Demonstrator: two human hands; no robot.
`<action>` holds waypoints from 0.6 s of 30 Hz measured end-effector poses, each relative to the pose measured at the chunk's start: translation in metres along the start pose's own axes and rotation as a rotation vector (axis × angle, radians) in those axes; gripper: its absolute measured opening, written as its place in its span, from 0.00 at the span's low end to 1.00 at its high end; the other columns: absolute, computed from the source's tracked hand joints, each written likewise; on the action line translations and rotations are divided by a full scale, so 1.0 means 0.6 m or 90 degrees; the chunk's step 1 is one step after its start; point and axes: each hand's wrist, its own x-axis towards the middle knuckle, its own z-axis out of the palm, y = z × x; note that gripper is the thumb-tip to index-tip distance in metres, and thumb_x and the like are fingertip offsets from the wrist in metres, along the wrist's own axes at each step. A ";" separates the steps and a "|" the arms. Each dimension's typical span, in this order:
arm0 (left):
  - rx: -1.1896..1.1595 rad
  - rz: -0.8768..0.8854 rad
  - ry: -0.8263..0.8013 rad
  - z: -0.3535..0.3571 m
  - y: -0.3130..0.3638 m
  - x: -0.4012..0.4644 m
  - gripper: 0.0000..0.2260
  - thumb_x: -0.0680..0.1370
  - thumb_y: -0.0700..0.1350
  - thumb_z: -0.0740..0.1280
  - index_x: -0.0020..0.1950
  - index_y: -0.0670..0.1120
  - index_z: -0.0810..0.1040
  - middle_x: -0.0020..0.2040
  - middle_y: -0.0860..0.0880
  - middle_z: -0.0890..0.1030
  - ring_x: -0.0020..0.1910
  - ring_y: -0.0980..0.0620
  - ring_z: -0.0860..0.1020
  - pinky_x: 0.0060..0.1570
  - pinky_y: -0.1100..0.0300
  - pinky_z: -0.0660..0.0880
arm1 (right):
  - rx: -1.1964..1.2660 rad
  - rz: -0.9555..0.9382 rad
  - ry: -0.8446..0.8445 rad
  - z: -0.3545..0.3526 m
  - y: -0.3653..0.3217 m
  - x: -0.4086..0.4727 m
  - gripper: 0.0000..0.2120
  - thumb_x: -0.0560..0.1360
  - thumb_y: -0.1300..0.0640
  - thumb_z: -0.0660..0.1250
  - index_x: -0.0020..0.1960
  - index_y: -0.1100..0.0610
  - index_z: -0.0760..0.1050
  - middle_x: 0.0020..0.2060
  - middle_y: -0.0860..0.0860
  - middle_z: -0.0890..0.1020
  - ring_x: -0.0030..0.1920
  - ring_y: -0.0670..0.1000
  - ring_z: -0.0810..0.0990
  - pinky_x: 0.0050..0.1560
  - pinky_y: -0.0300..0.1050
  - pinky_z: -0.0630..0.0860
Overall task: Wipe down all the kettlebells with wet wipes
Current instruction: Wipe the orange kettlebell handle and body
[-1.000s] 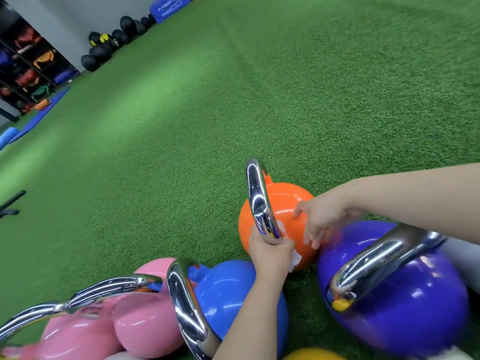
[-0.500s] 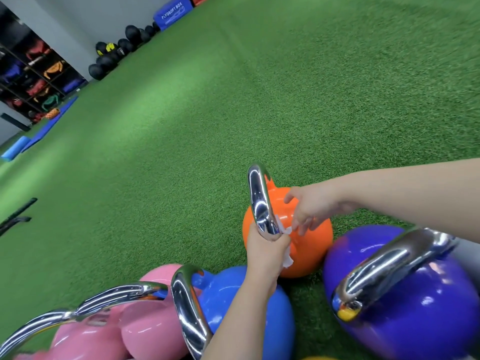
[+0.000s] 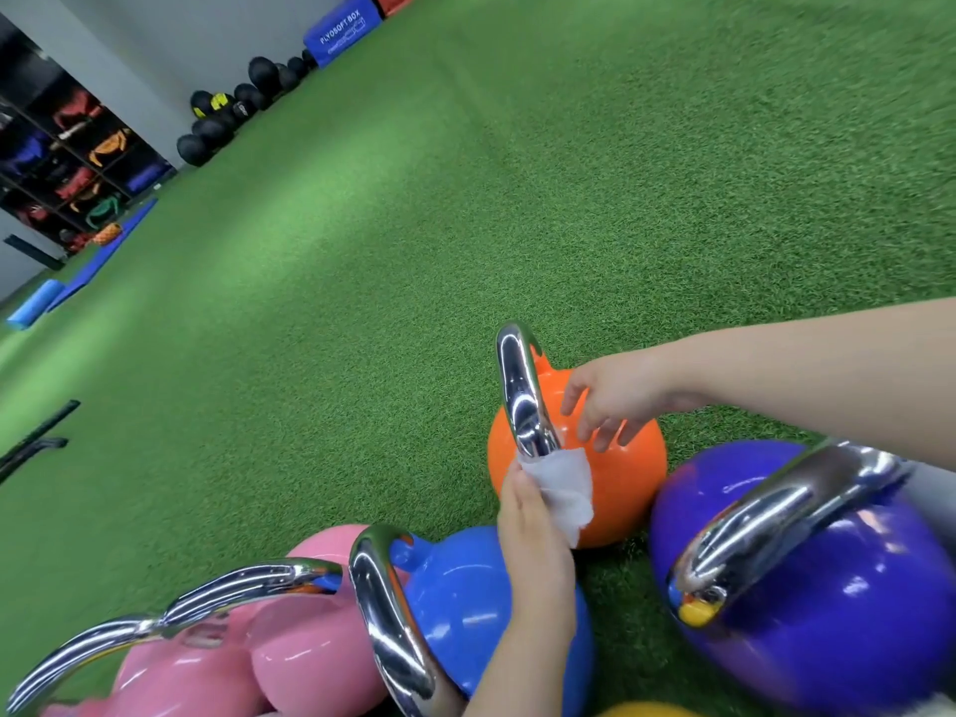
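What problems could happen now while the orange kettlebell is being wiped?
1. The left hand holds the wet wipe only by one edge at the chrome handle, so it may slip off.
2. The right hand has open fingers over the orange kettlebell, not gripping; it may roll against the purple kettlebell.

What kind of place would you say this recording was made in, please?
Most likely a gym: green artificial turf floor, colourful kettlebells with chrome handles such as the orange one, and black medicine balls piled by the wall.
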 end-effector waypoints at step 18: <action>0.293 -0.077 -0.044 0.057 0.135 0.120 0.23 0.82 0.52 0.49 0.68 0.36 0.64 0.65 0.37 0.72 0.62 0.41 0.73 0.56 0.55 0.69 | 0.044 -0.034 0.109 -0.015 0.000 0.037 0.07 0.78 0.67 0.54 0.46 0.57 0.68 0.36 0.51 0.76 0.32 0.49 0.76 0.32 0.40 0.70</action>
